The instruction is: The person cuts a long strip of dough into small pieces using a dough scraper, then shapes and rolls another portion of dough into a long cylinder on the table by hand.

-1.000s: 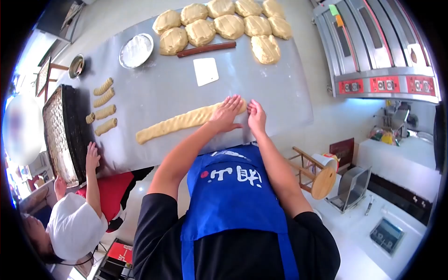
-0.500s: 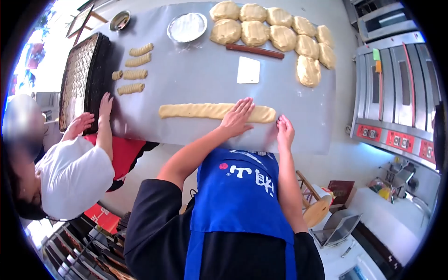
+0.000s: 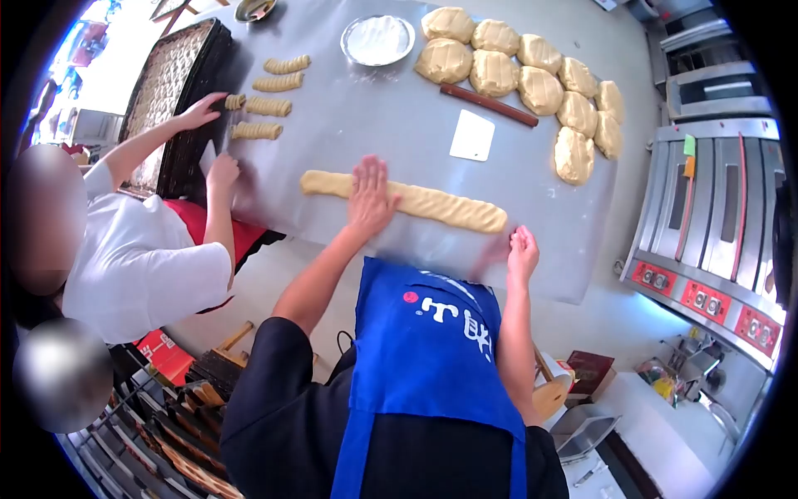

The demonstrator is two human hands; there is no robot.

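A long, flattened strip of dough [image 3: 449, 208] lies across the metal table in front of me. My left hand [image 3: 371, 198] rests flat on its left part, fingers stretched out and slightly blurred. Beyond the strip's right end, my right hand [image 3: 522, 249] is raised over the table edge, its fingers drawn together; whether it pinches anything is too small to tell. Behind the strip lies a white scraper [image 3: 472, 135]. A brown rolling stick [image 3: 489, 105] sits beside several large dough lumps [image 3: 540, 90].
A co-worker [image 3: 150, 258] stands at the left, one hand by several short ridged dough pieces [image 3: 268, 106], the other at a white blade. A dark baking tray [image 3: 199, 91] stands there. A white bowl [image 3: 377, 41] is at the back. Ovens [image 3: 706, 224] stand at the right.
My left hand has slid left along the strip. My right hand stays near the right end. The co-worker's hands have moved from the tray toward the small pieces. The view has turned.
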